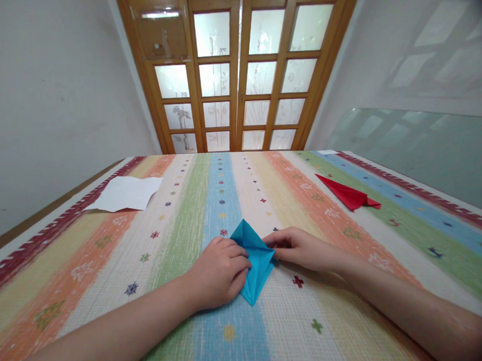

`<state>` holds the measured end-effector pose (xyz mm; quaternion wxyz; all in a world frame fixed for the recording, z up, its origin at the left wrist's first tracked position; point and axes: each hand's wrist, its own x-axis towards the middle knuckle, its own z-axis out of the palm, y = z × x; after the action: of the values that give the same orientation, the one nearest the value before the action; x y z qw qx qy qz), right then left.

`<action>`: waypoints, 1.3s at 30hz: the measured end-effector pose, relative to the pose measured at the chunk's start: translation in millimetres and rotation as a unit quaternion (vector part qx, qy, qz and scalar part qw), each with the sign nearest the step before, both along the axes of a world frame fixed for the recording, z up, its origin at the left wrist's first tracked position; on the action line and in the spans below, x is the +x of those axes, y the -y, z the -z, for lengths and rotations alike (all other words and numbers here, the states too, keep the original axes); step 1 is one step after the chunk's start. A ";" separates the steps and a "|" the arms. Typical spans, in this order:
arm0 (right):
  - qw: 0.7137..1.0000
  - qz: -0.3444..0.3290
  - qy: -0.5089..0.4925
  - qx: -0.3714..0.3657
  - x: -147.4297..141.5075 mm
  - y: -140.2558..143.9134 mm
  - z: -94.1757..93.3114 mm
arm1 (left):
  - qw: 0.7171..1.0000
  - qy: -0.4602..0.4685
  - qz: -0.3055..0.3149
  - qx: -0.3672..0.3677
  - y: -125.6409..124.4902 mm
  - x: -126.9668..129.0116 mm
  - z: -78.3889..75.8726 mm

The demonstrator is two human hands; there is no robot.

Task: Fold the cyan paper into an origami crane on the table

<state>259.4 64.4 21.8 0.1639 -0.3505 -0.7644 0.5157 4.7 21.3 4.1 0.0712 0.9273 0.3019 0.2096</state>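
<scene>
A blue folded sheet of origami paper lies on the striped tablecloth in front of me, diamond-shaped, with creases and a raised flap across its middle. My left hand rests on its left side, fingers curled over the edge and pressing it down. At the right corner, my right hand pinches the flap between thumb and fingers. Part of the paper's left side is hidden under the left hand.
To the right lies a red folded paper, pointed at one end. A white sheet of paper is at the far left. Beneath everything spreads the striped tablecloth. Beyond the table stand wooden doors with glass panes.
</scene>
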 end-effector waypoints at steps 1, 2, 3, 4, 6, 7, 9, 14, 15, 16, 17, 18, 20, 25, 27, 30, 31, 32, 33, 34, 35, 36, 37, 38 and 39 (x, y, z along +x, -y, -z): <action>1.000 0.001 0.006 -0.013 -1.8 2.8 -1.0 | 1.000 0.000 -0.004 -0.001 -0.3 0.0 0.0; 1.000 0.002 0.014 -0.027 -3.1 5.4 -1.4 | 1.000 -0.002 -0.008 -0.002 -0.4 0.1 0.1; 0.999 0.003 0.025 -0.041 -4.1 7.4 -1.4 | 1.000 -0.004 -0.010 -0.003 -0.5 0.2 0.2; 0.998 0.003 0.036 -0.055 -4.8 9.0 -1.2 | 1.000 -0.005 -0.009 -0.005 -0.4 0.3 0.4; 0.996 0.001 0.053 -0.075 -5.2 10.4 -0.6 | 1.000 -0.002 -0.005 -0.012 -0.1 0.6 1.2; 0.995 0.002 0.057 -0.080 -5.0 10.4 -0.6 | 1.000 0.000 -0.002 -0.018 0.0 0.7 1.5; 0.995 0.004 0.054 -0.083 -4.3 9.1 -1.3 | 1.000 -0.002 0.000 -0.028 0.1 0.9 1.7; 0.990 -0.008 0.056 -0.131 -1.6 4.7 -4.9 | 0.999 -0.021 -0.001 -0.035 -1.4 1.7 -0.9; 0.989 -0.012 0.060 -0.138 -1.3 4.3 -5.3 | 0.999 -0.024 0.000 -0.034 -1.8 2.0 -1.3; 0.988 -0.015 0.062 -0.142 -1.0 3.9 -5.5 | 0.999 -0.026 0.001 -0.033 -2.1 2.2 -1.6; 0.987 -0.017 0.065 -0.144 -0.9 3.7 -5.6 | 0.999 -0.029 0.000 -0.033 -2.3 2.4 -1.6; 0.987 -0.017 0.067 -0.146 -0.9 3.6 -5.5 | 0.999 -0.031 -0.002 -0.034 -2.5 2.6 -1.4; 0.986 -0.013 0.073 -0.150 -1.2 3.5 -5.3 | 0.999 -0.031 -0.008 -0.036 -2.5 2.7 -0.5; 0.985 0.004 0.079 -0.151 -2.3 3.9 -4.6 | 0.999 -0.021 -0.017 -0.042 -1.2 2.3 0.8; 0.986 0.007 0.075 -0.152 -2.3 4.0 -3.3 | 0.999 -0.021 -0.017 -0.046 -0.7 2.0 0.2; 0.985 0.014 0.067 -0.158 -2.2 3.7 -0.2 | 0.999 -0.019 -0.007 -0.046 -0.6 1.7 -0.6; 0.985 0.017 0.064 -0.159 -2.2 3.6 0.7 | 0.999 -0.018 -0.002 -0.043 -0.7 1.6 -0.7; 0.985 0.022 0.061 -0.159 -2.3 3.4 1.3 | 0.999 -0.017 0.003 -0.042 -0.8 1.7 -0.7; 0.985 0.027 0.058 -0.159 -2.6 3.4 1.4 | 0.999 -0.017 0.007 -0.040 -1.0 1.8 -0.6; 0.985 0.031 0.055 -0.159 -3.0 3.4 1.1 | 0.999 -0.015 0.008 -0.038 -1.1 1.9 -0.4; 0.985 0.033 0.052 -0.160 -3.5 3.6 0.4 | 0.999 -0.014 0.009 -0.037 -1.2 2.0 -0.3; 0.985 0.033 0.049 -0.159 -4.0 3.8 -0.6 | 0.999 -0.013 0.008 -0.036 -1.1 2.2 -0.1; 0.986 0.032 0.048 -0.158 -4.5 4.2 -1.8 | 0.999 -0.013 0.005 -0.035 -1.0 2.2 0.1; 0.986 0.029 0.048 -0.158 -5.0 4.6 -2.8 | 0.999 -0.012 0.001 -0.033 -0.8 2.2 0.4; 0.986 0.028 0.049 -0.159 -5.3 5.2 -3.6 | 0.999 -0.011 -0.005 -0.032 -0.6 2.2 0.6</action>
<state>254.1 59.2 25.4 0.0826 -0.4180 -0.6699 0.6080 6.9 21.9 3.5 0.0964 0.9255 0.3134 0.1896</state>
